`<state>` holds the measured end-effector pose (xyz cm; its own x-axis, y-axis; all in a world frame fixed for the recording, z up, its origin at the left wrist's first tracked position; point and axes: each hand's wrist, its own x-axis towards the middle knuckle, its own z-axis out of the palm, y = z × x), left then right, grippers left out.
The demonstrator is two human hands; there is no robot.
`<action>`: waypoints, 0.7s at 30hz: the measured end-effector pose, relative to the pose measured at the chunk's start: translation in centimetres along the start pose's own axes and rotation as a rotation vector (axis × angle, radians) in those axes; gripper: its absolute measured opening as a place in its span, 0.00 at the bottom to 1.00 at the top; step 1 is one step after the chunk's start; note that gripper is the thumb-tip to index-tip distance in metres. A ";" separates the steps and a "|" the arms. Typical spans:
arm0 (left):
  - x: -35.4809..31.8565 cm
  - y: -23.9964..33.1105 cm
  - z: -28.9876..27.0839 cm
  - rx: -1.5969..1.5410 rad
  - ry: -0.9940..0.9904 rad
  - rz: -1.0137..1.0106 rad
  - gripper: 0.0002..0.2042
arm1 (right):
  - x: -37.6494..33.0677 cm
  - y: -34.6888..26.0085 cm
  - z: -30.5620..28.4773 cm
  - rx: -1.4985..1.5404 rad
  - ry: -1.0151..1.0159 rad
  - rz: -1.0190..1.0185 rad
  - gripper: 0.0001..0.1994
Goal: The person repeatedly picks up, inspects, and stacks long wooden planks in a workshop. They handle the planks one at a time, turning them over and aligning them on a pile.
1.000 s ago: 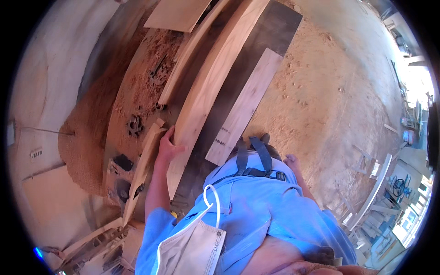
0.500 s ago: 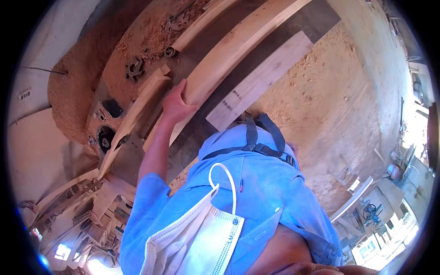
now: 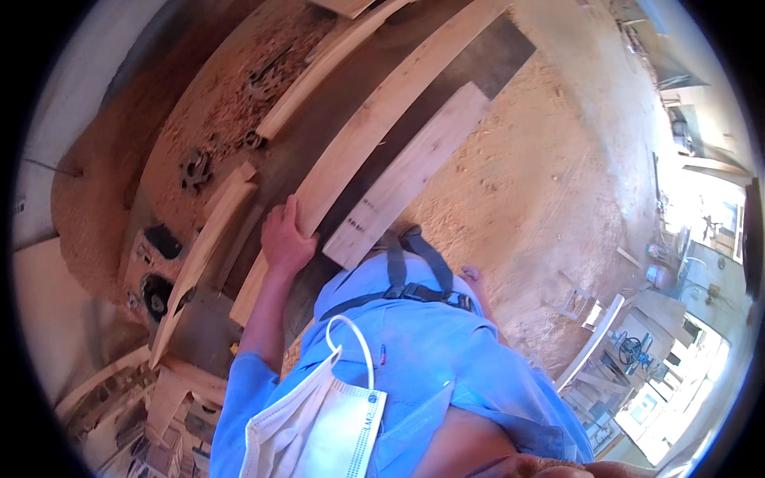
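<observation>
On the dark machine desk (image 3: 470, 76), your left hand (image 3: 285, 239) lies flat, fingers spread, on a long pale plank (image 3: 374, 135) near its lower end. Your right hand (image 3: 472, 275) barely shows; its grip can't be told. Coarse sawdust (image 3: 550, 159) covers the floor.

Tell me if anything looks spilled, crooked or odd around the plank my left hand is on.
Sawdust lies heaped over the machine bed left of the long pale wooden plank and across the floor. The left hand presses the plank's edge. A shorter pale board beside it lies at a slightly different angle. No damage shows.
</observation>
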<state>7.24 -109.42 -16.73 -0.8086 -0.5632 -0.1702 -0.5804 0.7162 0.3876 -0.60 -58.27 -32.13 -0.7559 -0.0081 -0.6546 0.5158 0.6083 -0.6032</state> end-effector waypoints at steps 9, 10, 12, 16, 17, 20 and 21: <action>0.0 0.1 -0.1 -0.004 0.021 0.022 0.41 | -1.0 -2.1 0.6 -0.145 0.061 0.027 0.15; -0.1 0.1 -0.1 -0.002 0.030 0.024 0.41 | -1.0 -2.1 0.5 -0.146 0.060 0.002 0.15; -0.1 0.2 -0.2 0.001 0.056 0.044 0.41 | -0.9 -1.9 0.2 -0.155 0.081 0.030 0.15; -0.2 0.2 -0.2 -0.017 0.071 0.052 0.41 | -0.6 -0.4 -0.7 -0.026 0.038 0.042 0.14; -0.1 0.1 -0.2 -0.023 0.079 0.055 0.40 | -0.3 0.4 -1.0 -0.054 0.032 0.061 0.15; -0.1 -0.1 0.3 -0.040 0.037 0.012 0.39 | 0.9 3.5 -1.2 -0.153 0.028 -0.036 0.14; -0.2 -0.3 0.5 -0.041 0.035 -0.002 0.38 | 1.5 4.5 -1.1 -0.320 0.017 -0.080 0.15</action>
<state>7.52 -109.26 -17.25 -0.8034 -0.5789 -0.1396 -0.5767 0.6981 0.4243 0.20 -54.68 -35.37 -0.7973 -0.0544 -0.6012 0.3032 0.8251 -0.4768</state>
